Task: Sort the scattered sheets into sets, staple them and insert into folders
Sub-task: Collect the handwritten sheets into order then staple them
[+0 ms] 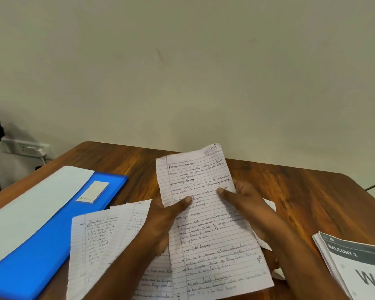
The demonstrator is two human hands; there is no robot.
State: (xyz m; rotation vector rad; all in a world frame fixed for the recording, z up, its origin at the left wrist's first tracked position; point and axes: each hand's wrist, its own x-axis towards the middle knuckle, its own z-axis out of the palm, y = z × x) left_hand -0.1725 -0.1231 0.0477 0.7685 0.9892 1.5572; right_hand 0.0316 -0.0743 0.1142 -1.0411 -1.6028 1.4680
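Lined sheet (206,213) gripped between left hand (160,221) and right hand (245,204), thumbs on top

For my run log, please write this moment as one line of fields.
step: sorting | left hand: grips handwritten sheet | right hand: grips same sheet | loose sheets: on table | blue folder: lies left
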